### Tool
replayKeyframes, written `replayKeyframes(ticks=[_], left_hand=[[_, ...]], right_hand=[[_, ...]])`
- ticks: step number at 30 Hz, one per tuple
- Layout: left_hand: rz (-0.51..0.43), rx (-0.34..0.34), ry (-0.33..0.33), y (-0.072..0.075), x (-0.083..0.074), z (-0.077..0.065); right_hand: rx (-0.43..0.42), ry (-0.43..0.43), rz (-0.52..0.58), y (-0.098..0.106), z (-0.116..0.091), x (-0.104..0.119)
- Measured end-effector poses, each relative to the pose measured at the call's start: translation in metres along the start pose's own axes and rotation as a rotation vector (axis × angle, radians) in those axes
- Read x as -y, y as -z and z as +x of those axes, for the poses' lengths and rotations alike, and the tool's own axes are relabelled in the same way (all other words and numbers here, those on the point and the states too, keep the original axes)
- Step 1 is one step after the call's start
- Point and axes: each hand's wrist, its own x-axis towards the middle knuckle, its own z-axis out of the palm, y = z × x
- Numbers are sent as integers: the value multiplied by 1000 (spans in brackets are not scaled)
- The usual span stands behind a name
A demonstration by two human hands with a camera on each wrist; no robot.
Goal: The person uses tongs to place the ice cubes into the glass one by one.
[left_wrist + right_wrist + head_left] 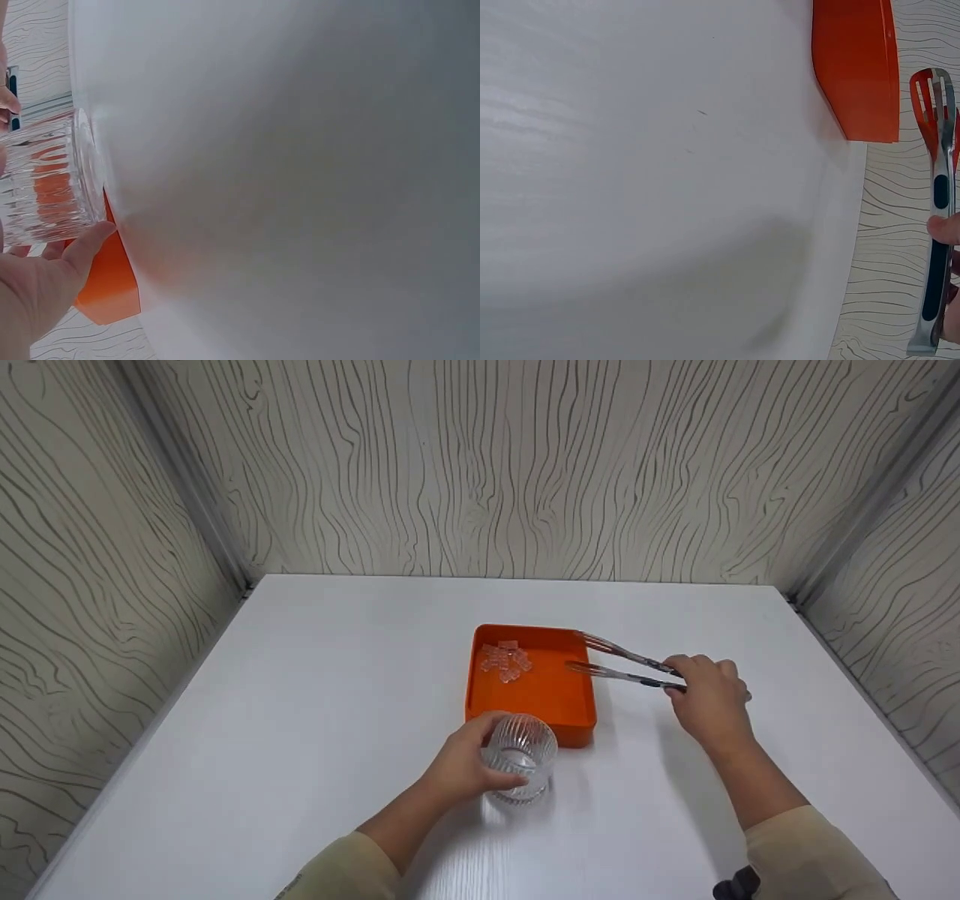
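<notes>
My left hand [469, 765] grips a ribbed clear glass [523, 757] from its left side, thumb across the near face. The glass stands upright just in front of an orange tray [532, 720] and overlaps its near wall in the head view. Inside the tray, toward its far left, lies a small heap of clear ice-like cubes [504, 658]. My right hand [709, 694] holds metal tongs [630, 656] with dark grip inserts. Their slotted tips are spread apart over the tray's right side, with nothing between them. In the right wrist view the tongs [939, 187] appear beside the tray's corner.
A white table [300, 682] carries everything. Panels with a wood-grain pattern [480, 472] close it in at the back and both sides. A small black object [736, 883] shows at the right sleeve.
</notes>
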Motion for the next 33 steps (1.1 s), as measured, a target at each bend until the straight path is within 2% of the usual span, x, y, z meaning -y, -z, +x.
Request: replayKeyframes(ticks=[4,10,14,21,33], left_hand=[[-1,3,12,1,-1,0],[-7,5,39,0,0,0],[-6,1,46,0,0,-1],[1,6,30,2,0,-1],[32,9,23,1,0,-3]], right_hand=[[2,16,-25,1,0,3],[29,21,-1,2,0,5],[84,28,-4,2,3,6],[219,49,-104,5,10,12],[337,95,-173,7,24,39]])
